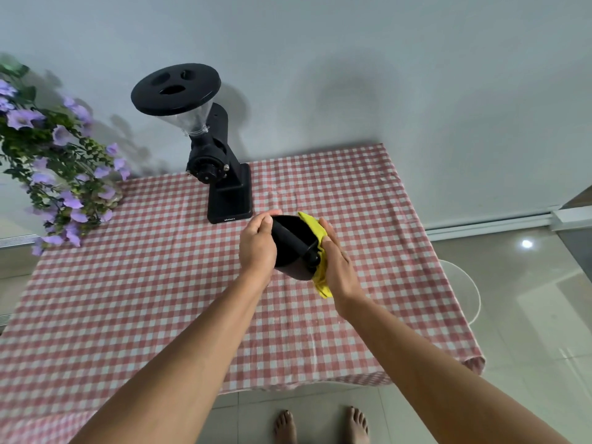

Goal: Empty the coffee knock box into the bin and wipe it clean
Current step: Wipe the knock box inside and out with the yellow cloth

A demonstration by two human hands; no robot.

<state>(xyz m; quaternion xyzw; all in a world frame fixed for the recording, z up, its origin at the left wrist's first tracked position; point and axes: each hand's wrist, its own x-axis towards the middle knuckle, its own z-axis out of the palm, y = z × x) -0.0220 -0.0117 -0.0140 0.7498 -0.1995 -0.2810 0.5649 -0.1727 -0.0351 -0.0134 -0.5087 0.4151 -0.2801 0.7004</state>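
The black knock box (293, 251) is held above the table, tilted so its opening and black knock bar face up and towards me. My left hand (258, 245) grips its left rim and side. Against the box's right side my right hand (338, 261) presses a yellow cloth (315, 230); the cloth sticks out above the fingers and hangs below the palm. The inside of the box looks dark, and I cannot tell whether any grounds are in it. No bin is in view.
A black coffee grinder (221, 168) with a clear hopper stands at the back of the table with the red-and-white checked cloth (160, 299). Purple flowers (61, 161) spread over the table's back left. A white round stool (464, 290) stands right of the table. My bare feet are on the tiled floor.
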